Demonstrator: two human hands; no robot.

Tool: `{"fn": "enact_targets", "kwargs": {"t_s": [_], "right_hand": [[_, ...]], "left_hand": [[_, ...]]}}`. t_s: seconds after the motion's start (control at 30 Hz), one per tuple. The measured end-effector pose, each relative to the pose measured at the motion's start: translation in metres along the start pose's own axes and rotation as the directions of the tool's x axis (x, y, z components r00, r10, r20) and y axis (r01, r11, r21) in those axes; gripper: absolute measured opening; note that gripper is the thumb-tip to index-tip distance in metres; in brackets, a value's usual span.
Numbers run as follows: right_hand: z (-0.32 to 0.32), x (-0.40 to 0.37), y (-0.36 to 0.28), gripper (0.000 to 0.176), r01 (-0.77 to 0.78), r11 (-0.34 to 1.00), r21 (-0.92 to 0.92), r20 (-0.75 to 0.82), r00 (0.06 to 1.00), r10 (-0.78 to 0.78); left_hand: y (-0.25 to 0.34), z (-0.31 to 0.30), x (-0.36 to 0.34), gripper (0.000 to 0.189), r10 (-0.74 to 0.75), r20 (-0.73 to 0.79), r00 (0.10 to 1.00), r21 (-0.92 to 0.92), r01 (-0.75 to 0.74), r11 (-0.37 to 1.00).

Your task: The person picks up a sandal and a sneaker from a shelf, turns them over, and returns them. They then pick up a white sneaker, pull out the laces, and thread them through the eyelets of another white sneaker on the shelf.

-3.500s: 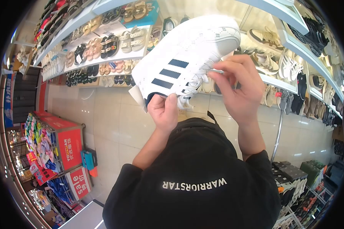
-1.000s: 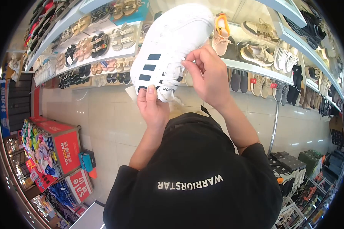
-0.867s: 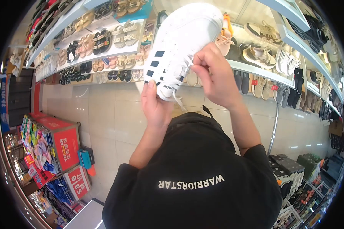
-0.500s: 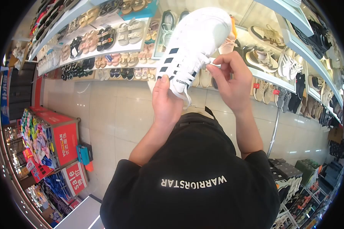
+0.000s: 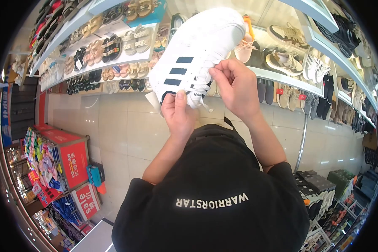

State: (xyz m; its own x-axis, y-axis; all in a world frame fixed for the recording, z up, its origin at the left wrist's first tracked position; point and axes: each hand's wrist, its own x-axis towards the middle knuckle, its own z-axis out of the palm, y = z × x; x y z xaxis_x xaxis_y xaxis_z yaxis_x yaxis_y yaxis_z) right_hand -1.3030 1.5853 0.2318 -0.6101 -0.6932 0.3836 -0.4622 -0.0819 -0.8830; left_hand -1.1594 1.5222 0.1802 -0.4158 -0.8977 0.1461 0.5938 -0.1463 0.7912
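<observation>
A white sneaker point(image 5: 206, 40) with dark side stripes is held up in front of me, its toe pointing up and away. My left hand point(image 5: 178, 112) grips it at the heel opening, thumb on the tongue and fingers inside the collar. My right hand point(image 5: 236, 86) is closed in a pinch at the laces on the shoe's right side. What lies between thumb and forefinger is too small to make out. A small pale tag point(image 5: 152, 101) shows beside the heel.
Shelves point(image 5: 277, 77) of shoes curve across the far side, with sandals point(image 5: 136, 40) at the left. A red display stand point(image 5: 71, 155) is at the left. Shoe boxes point(image 5: 315, 180) and racks are at the lower right, near a metal pole point(image 5: 302, 140).
The sneaker has moved left and turned, showing more of its striped side. My right hand has moved left and slightly down along with it. The pale tag has come into view.
</observation>
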Motion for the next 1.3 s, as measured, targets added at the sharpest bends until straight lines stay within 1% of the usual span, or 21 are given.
{"fn": "enact_targets", "kwargs": {"t_s": [0.07, 0.1, 0.13, 0.17, 0.23, 0.27, 0.3, 0.33, 0.37, 0.43, 0.47, 0.53, 0.67, 0.73, 0.87, 0.97, 1.03, 1.17, 1.23, 1.27, 1.3], "right_hand": [[-0.006, 0.002, -0.002, 0.010, 0.016, 1.000, 0.013, 0.040, 0.999, -0.017], [-0.012, 0.005, -0.006, 0.010, 0.079, 0.997, -0.022, 0.105, 0.992, -0.076], [-0.017, 0.008, -0.010, 0.012, 0.145, 0.988, -0.052, 0.172, 0.976, -0.134], [-0.022, 0.006, -0.015, 0.012, 0.150, 0.988, -0.047, 0.177, 0.974, -0.140], [-0.028, -0.001, -0.025, 0.012, 0.219, 0.971, -0.093, 0.340, 0.924, -0.176], [-0.028, 0.000, -0.025, 0.012, 0.221, 0.971, -0.088, 0.341, 0.923, -0.179], [-0.029, 0.001, -0.024, 0.011, 0.160, 0.983, -0.087, 0.277, 0.952, -0.131], [-0.030, 0.002, -0.023, 0.011, 0.096, 0.992, -0.085, 0.209, 0.975, -0.076], [-0.029, 0.002, -0.023, 0.011, 0.091, 0.992, -0.088, 0.204, 0.976, -0.072], [-0.022, 0.004, -0.022, 0.011, 0.048, 0.999, 0.005, 0.144, 0.988, -0.048], [-0.017, 0.003, -0.022, 0.011, 0.048, 0.999, 0.004, 0.144, 0.988, -0.048], [-0.008, 0.000, -0.019, 0.012, 0.069, 0.998, 0.006, 0.109, 0.992, -0.069], [0.007, 0.003, -0.020, 0.013, 0.127, 0.992, 0.018, 0.037, 0.991, -0.128], [0.010, 0.007, -0.024, 0.013, 0.176, 0.972, -0.154, -0.060, 0.980, -0.187], [0.015, 0.013, -0.020, 0.014, 0.218, 0.963, -0.157, -0.089, 0.968, -0.234], [0.017, 0.015, -0.020, 0.014, 0.263, 0.953, -0.147, -0.085, 0.957, -0.277], [0.018, 0.015, -0.020, 0.014, 0.227, 0.968, -0.109, -0.064, 0.970, -0.235], [0.017, 0.012, -0.021, 0.016, 0.206, 0.974, -0.091, -0.051, 0.976, -0.211], [0.016, 0.012, -0.024, 0.018, 0.206, 0.973, -0.105, -0.058, 0.975, -0.213], [0.017, 0.012, -0.025, 0.018, 0.204, 0.973, -0.107, -0.059, 0.976, -0.211], [0.018, 0.013, -0.025, 0.020, 0.186, 0.978, -0.092, -0.116, 0.974, -0.196]], "left_hand": [[0.002, -0.003, 0.005, 0.036, -0.079, 0.089, 0.993, -0.101, 0.088, 0.991], [0.006, 0.000, 0.008, 0.036, -0.075, 0.088, 0.993, -0.100, 0.083, 0.992], [0.012, 0.007, 0.012, 0.037, -0.168, 0.055, 0.984, -0.188, 0.176, 0.966], [0.016, 0.010, 0.016, 0.039, -0.262, 0.029, 0.965, -0.277, 0.259, 0.925], [0.011, -0.002, 0.022, 0.036, -0.242, -0.004, 0.970, -0.288, 0.231, 0.929], [0.009, -0.007, 0.024, 0.032, -0.233, -0.025, 0.972, -0.299, 0.215, 0.930], [0.010, -0.008, 0.024, 0.034, -0.176, -0.014, 0.984, -0.241, 0.167, 0.956], [0.010, -0.007, 0.025, 0.034, -0.178, -0.009, 0.984, -0.240, 0.170, 0.956], [0.012, -0.007, 0.024, 0.034, -0.165, -0.026, 0.986, -0.242, 0.154, 0.958], [0.015, -0.005, 0.022, 0.032, -0.140, -0.031, 0.990, -0.243, 0.128, 0.962], [0.014, -0.008, 0.021, 0.032, -0.140, -0.030, 0.990, -0.244, 0.129, 0.961], [0.011, -0.015, 0.018, 0.038, -0.071, 0.026, 0.997, -0.125, 0.074, 0.989], [0.010, -0.015, 0.013, 0.036, -0.032, 0.045, 0.998, -0.087, 0.036, 0.996], [0.011, -0.014, 0.013, 0.035, -0.009, 0.029, 1.000, -0.079, 0.011, 0.997], [0.010, -0.024, 0.013, 0.033, 0.009, 0.024, 1.000, -0.061, -0.008, 0.998], [0.011, -0.027, 0.014, 0.032, 0.034, 0.063, 0.997, -0.098, -0.028, 0.995], [0.012, -0.026, 0.014, 0.032, 0.047, 0.043, 0.998, -0.092, -0.043, 0.995], [0.017, -0.022, 0.012, 0.032, 0.048, 0.045, 0.998, -0.089, -0.043, 0.995], [0.022, -0.018, 0.011, 0.023, 0.025, 0.018, 1.000, -0.127, -0.022, 0.992], [0.022, -0.019, 0.011, 0.023, 0.023, 0.020, 1.000, -0.127, -0.020, 0.992], [0.023, -0.020, 0.010, 0.023, 0.020, 0.020, 1.000, -0.131, -0.017, 0.991]]}}
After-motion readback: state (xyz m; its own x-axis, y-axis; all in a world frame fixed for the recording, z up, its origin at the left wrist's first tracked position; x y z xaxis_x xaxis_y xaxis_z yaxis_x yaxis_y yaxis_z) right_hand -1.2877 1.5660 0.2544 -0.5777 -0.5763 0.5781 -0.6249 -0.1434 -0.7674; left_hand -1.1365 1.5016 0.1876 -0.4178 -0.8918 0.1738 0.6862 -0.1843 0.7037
